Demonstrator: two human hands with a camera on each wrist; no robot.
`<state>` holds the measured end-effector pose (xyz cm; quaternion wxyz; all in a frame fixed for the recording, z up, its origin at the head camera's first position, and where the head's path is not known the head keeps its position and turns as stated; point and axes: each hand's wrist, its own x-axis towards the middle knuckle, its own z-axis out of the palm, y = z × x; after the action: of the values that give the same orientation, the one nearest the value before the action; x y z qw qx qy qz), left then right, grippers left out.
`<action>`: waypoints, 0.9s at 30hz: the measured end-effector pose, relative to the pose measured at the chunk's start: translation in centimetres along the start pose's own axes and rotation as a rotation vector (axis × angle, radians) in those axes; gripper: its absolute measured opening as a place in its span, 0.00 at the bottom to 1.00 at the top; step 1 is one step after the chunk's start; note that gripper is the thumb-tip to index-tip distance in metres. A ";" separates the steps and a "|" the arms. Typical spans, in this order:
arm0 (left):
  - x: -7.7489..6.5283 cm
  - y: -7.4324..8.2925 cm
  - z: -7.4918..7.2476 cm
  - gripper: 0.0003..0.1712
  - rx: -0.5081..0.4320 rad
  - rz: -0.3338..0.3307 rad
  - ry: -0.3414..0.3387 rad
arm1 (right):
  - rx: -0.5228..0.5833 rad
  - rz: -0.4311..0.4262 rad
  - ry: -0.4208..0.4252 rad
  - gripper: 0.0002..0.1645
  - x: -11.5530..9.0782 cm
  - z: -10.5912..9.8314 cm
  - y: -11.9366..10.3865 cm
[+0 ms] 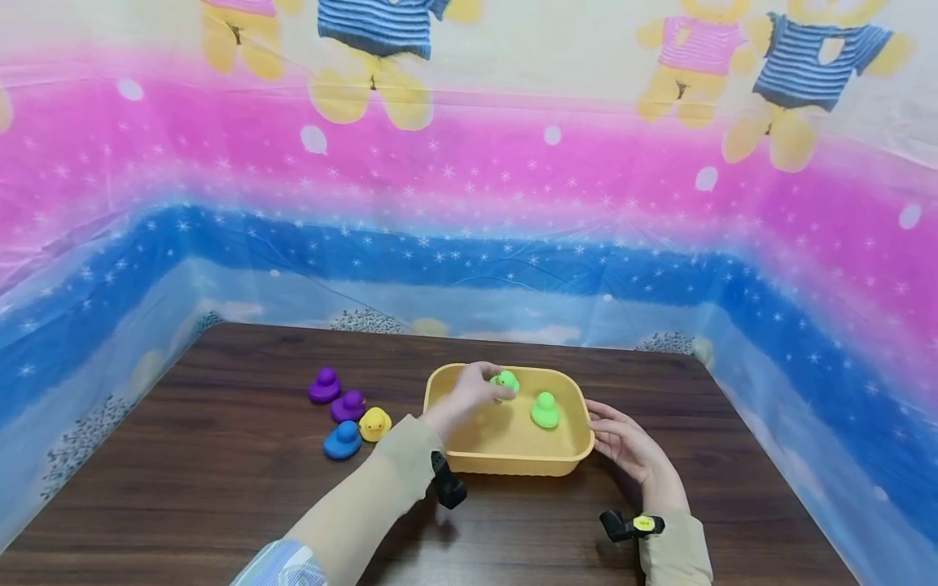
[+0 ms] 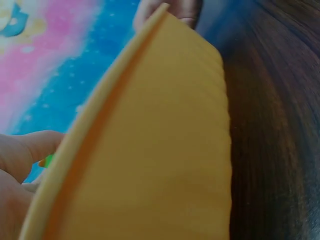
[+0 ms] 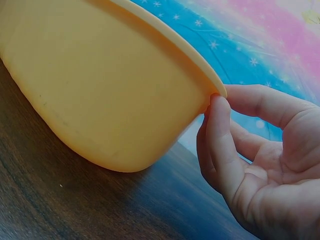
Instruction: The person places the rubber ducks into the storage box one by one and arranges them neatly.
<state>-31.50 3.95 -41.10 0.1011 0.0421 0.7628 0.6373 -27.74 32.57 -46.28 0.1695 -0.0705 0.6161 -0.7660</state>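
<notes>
My left hand point(image 1: 471, 389) reaches over the yellow plastic basin point(image 1: 513, 464) and grips a green rubber duck point(image 1: 506, 380) between thumb and fingers. In the left wrist view the basin wall point(image 2: 150, 130) hides most of that duck; only a bit of green shows beside the hand point(image 2: 17, 165). A second green duck point(image 1: 545, 411) sits inside the basin, toward its right end. At the basin's right side, my right hand point(image 1: 628, 443) holds the rim with its fingertips. The right wrist view shows those fingers point(image 3: 222, 135) against the rim's underside, with another finger at its edge.
Left of the basin, two purple ducks point(image 1: 325, 386), a yellow duck point(image 1: 375, 424) and a blue duck point(image 1: 343, 440) stand close together on the dark wooden table point(image 1: 242, 456). A patterned cloth point(image 1: 469, 203) surrounds the table's back and sides.
</notes>
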 end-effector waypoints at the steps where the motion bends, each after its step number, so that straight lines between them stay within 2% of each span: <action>1: 0.1 -0.1 0.2 0.29 0.020 0.000 -0.002 | 0.000 0.001 0.002 0.23 0.0 0.0 0.0; 6: 0.6 -0.5 1.1 0.29 0.121 0.007 -0.010 | -0.011 0.000 0.008 0.21 -0.1 0.2 0.1; 13: 0.8 -0.7 2.1 0.28 0.145 -0.012 -0.029 | -0.004 -0.015 -0.003 0.21 -0.2 0.0 0.0; 20: 0.7 -0.8 2.4 0.28 0.177 -0.027 -0.036 | -0.002 -0.018 -0.013 0.21 -0.2 0.0 -0.2; 27: 0.7 -0.9 2.5 0.24 0.252 -0.027 -0.049 | -0.005 -0.001 0.016 0.28 -0.1 0.1 -0.2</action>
<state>-31.60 6.28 -42.45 0.1221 0.0599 0.8347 0.5337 -27.69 32.57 -46.10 0.1642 -0.0652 0.6193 -0.7650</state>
